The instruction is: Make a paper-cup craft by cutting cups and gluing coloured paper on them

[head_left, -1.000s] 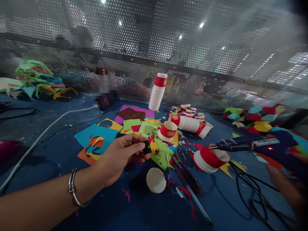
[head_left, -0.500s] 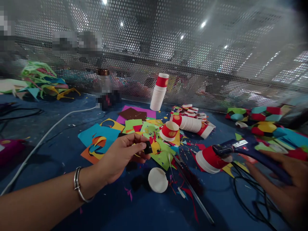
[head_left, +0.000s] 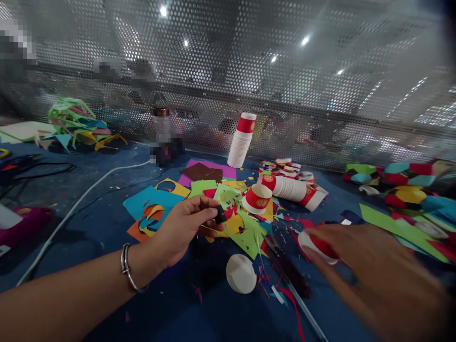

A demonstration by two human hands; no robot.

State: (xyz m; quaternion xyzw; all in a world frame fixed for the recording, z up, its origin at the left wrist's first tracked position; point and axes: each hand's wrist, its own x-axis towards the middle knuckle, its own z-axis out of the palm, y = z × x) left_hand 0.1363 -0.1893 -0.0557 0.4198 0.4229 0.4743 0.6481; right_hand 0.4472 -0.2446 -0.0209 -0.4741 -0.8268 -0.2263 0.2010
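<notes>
My left hand (head_left: pixel 194 216) pinches a small black piece (head_left: pixel 220 214) between thumb and fingertips, above the paper scraps. Blurred by motion, my right hand (head_left: pixel 366 266) reaches over a red and white paper cup (head_left: pixel 315 247) lying on its side, its fingers stretched out and thumb apart. Whether it touches the cup I cannot tell. Just behind that hand part of the dark blue glue gun (head_left: pixel 345 219) shows, the rest hidden. A white round disc (head_left: pixel 241 273) lies in front of my left hand. Another red paper cup (head_left: pixel 257 198) stands on the scraps.
A tall stack of paper cups (head_left: pixel 241 147) stands near the perforated metal screen (head_left: pixel 199 71); another cup stack (head_left: pixel 288 189) lies sideways. Scissors (head_left: pixel 285 268), a white cable (head_left: pixel 80 190), a jar (head_left: pixel 161 124) and cut paper (head_left: pixel 149 202) are spread over the blue surface.
My right hand has let go of the glue gun and moved left over the tipped cup. My left hand still pinches the black piece. The view has shifted slightly.
</notes>
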